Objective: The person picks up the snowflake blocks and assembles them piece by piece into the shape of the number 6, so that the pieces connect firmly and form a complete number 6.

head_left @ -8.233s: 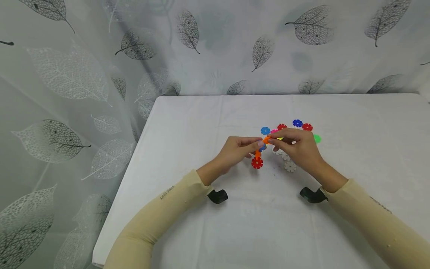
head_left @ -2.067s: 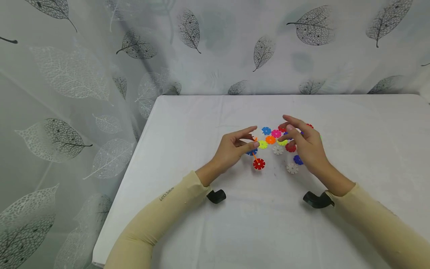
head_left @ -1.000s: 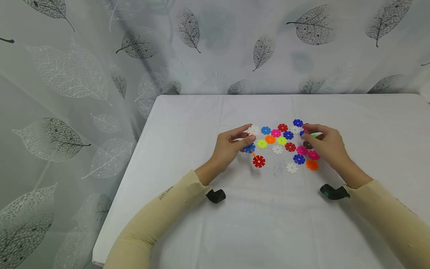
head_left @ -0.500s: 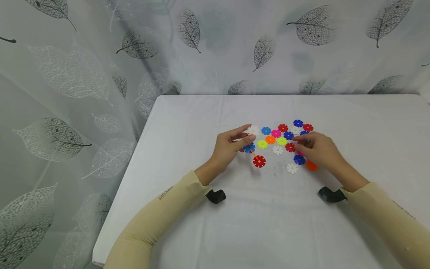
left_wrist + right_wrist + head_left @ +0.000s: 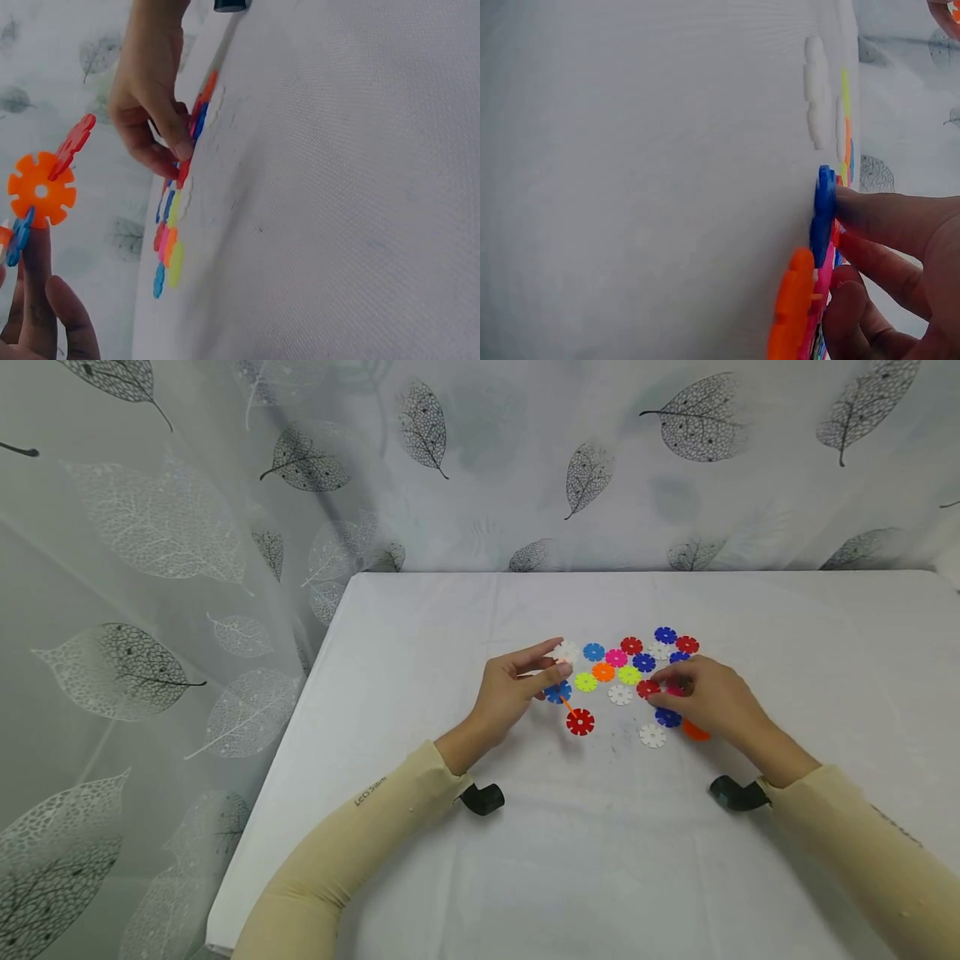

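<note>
In the head view my left hand pinches a small assembly of slotted snowflake discs, raised above the table. It joins a white disc, a blue disc, an orange disc that appears edge-on from the head, and a red disc at the lower end. My right hand is low over the loose discs, thumb and forefinger pinching a loose red disc. Its fingers partly cover a pink disc and an orange disc.
Several loose discs lie close together around the right hand, among them a yellow-green disc, a blue disc and a white disc. They lie on a white-covered table. A leaf-patterned curtain hangs behind and at the left.
Earlier both hands met at the orange piece. The right hand then came away, reached the right-hand discs and moved left to the red one. The left hand has hardly moved over the last second.
</note>
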`<state>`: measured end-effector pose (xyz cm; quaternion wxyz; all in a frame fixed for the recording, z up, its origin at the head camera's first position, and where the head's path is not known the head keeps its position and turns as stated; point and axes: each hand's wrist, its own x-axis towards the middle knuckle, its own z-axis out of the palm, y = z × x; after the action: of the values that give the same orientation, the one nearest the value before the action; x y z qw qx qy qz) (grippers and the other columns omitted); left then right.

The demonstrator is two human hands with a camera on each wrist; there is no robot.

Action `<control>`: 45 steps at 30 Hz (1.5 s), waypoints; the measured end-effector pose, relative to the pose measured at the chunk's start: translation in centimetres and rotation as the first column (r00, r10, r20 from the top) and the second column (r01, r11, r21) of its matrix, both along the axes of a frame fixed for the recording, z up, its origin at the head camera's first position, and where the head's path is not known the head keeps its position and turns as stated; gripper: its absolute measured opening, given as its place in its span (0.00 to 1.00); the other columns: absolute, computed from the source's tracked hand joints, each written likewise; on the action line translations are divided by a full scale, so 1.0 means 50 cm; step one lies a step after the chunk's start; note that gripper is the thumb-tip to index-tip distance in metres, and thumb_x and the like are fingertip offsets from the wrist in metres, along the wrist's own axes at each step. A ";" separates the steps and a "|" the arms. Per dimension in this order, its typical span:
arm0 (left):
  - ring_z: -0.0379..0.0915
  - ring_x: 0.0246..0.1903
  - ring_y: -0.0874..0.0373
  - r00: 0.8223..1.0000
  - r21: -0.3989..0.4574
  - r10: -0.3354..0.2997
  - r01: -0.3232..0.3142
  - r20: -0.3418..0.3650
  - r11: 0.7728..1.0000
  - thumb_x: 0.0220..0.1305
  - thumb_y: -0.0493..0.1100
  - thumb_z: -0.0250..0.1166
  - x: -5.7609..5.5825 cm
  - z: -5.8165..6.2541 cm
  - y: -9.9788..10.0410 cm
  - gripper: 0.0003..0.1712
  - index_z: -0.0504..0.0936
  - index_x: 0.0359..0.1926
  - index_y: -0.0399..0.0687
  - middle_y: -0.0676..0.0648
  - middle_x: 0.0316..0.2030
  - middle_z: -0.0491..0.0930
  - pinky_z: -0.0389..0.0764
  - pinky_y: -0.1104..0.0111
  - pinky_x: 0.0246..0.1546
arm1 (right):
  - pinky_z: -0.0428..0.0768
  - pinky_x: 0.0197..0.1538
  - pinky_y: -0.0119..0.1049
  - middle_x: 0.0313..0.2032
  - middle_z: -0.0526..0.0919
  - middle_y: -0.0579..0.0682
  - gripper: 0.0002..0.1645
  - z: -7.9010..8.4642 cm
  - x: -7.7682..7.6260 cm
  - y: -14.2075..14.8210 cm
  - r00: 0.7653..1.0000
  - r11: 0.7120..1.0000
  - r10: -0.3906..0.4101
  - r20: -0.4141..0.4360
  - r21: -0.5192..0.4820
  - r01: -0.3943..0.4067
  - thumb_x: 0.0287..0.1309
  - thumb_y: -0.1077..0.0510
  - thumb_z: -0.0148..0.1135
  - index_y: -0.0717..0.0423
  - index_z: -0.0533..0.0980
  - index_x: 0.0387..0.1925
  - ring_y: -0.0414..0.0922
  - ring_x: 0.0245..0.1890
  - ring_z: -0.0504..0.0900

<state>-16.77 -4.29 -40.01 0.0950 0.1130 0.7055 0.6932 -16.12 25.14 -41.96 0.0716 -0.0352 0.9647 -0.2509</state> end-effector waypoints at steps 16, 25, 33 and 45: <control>0.83 0.43 0.55 1.000 -0.012 -0.025 0.025 -0.010 1.000 0.67 0.46 0.70 0.003 -0.001 0.004 0.25 0.81 0.65 0.55 0.47 0.46 0.84 0.81 0.69 0.36 | 0.82 0.33 0.32 0.45 0.84 0.59 0.21 0.026 0.005 -0.015 0.998 0.973 0.057 -0.032 -0.221 -0.063 0.63 0.52 0.72 0.59 0.81 0.52 0.52 0.36 0.83; 0.83 0.45 0.56 0.997 -0.014 -0.062 0.062 0.047 0.998 0.66 0.46 0.71 0.009 0.003 0.011 0.28 0.80 0.66 0.53 0.48 0.46 0.84 0.83 0.66 0.42 | 0.83 0.36 0.31 0.46 0.84 0.58 0.17 0.062 0.010 -0.057 0.987 0.858 0.113 -0.116 -0.489 -0.156 0.68 0.56 0.65 0.62 0.79 0.53 0.54 0.29 0.83; 0.84 0.38 0.56 0.994 0.011 -0.080 0.079 0.078 0.997 0.64 0.45 0.73 0.011 0.000 0.015 0.28 0.80 0.65 0.54 0.47 0.44 0.86 0.83 0.66 0.41 | 0.81 0.38 0.28 0.49 0.81 0.57 0.13 0.079 0.009 -0.083 0.975 0.782 0.139 -0.175 -0.584 -0.216 0.69 0.61 0.63 0.64 0.79 0.51 0.52 0.26 0.81; 0.84 0.35 0.58 0.987 0.059 -0.110 0.103 0.116 0.993 0.66 0.43 0.71 0.010 -0.003 0.017 0.26 0.81 0.64 0.50 0.47 0.43 0.88 0.83 0.67 0.40 | 0.81 0.33 0.33 0.45 0.84 0.52 0.10 0.087 0.015 -0.093 0.972 0.764 0.114 -0.203 -0.607 -0.216 0.69 0.61 0.64 0.60 0.80 0.49 0.53 0.25 0.80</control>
<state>-16.26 -3.46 -40.17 0.1707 0.1115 0.6729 0.7111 -15.37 20.51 -37.62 0.0029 -0.1611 0.8223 -0.5457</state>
